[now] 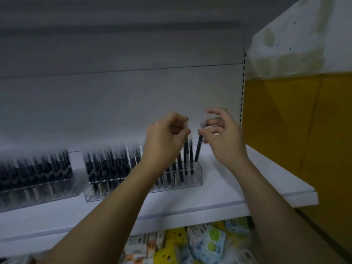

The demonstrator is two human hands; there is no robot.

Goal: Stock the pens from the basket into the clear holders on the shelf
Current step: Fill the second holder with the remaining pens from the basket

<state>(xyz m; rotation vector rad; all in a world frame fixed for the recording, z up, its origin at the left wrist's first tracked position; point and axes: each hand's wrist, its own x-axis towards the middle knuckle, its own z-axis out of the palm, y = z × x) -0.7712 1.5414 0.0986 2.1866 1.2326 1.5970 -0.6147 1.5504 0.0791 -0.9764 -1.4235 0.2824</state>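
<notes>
Three clear holders stand in a row on the white shelf. The left holder and the middle holder are packed with dark pens. The right holder is partly filled at its near side. My left hand pinches the clear-capped top of a dark pen that stands in the right holder. My right hand pinches another dark pen by its top, its lower end at the holder's far right corner. The basket is out of view.
A lower shelf holds several yellow, blue and white packets. A yellow and white wall rises to the right of the slotted shelf upright. The shelf's right end lies beyond the holders.
</notes>
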